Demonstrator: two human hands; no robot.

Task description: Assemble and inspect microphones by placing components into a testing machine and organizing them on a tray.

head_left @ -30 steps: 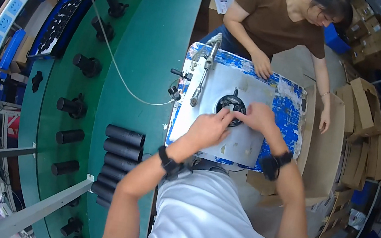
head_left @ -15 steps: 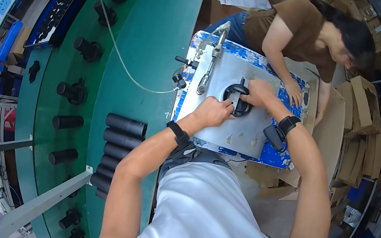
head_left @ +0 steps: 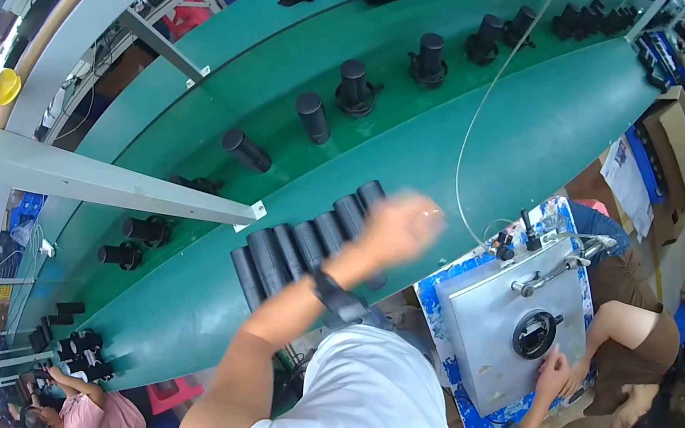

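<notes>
Left hand (head_left: 399, 223) blurred over black tubes (head_left: 306, 249) on green counter (head_left: 497, 140); grip unclear. Risk: knocking row, tubes rolling. Right hand (head_left: 554, 377) open, flat on grey plate (head_left: 513, 322) beside black knob (head_left: 535, 334); unwatched, may slip.

Matt black plastic-looking cylinders (head_left: 310, 249) lie on a smooth green conveyor surface (head_left: 497, 140), beside a dull grey metal plate (head_left: 503, 329) carrying a glossy black round part (head_left: 535, 335).
</notes>
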